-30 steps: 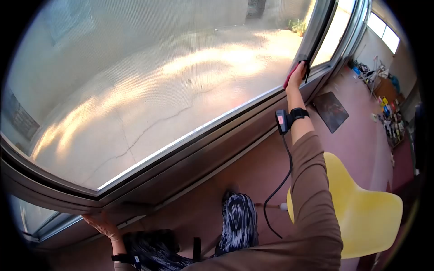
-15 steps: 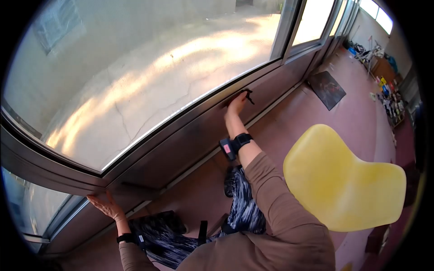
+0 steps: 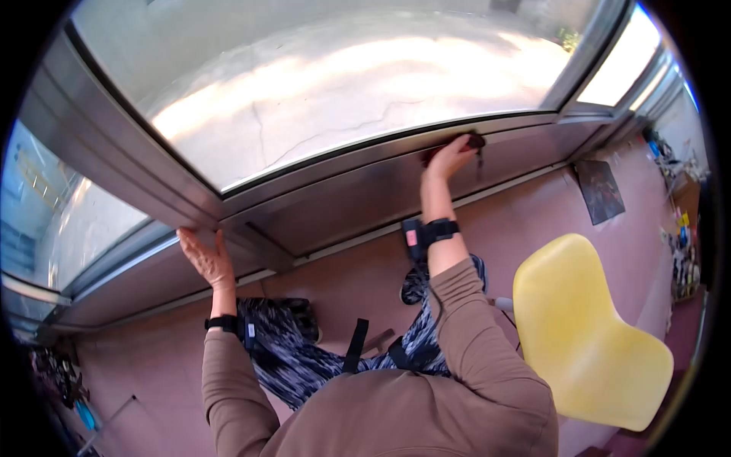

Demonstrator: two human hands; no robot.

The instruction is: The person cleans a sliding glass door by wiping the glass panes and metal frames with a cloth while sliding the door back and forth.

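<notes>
Nearest, one person in a brown top, leaning towards a large window; at the right side, a yellow chair, unoccupied. Left hand: open, gripping nothing, fingers spread against the foot of the broad metal post. Right hand: closed around a dark red and black item, apparently a cloth or pad, its exact make hidden by the fingers; location, against the metal below the glass, right of the rail's middle, with a dark strip hanging from it. Wrist device: black, pink label, strapped to the right wrist. Lower rail: brownish metal, dull sheen, running from the post past the right hand. Extent of progress: the hold on the item is established and it lies at the rail, so the work seems under way; no finished stretch of metal can be told from an unfinished one, and what remains cannot be measured from here. Glass pane: in its frame, sunlit paving visible through it. Farther off, a dark flat square on the pinkish floor, then assorted clutter.
</notes>
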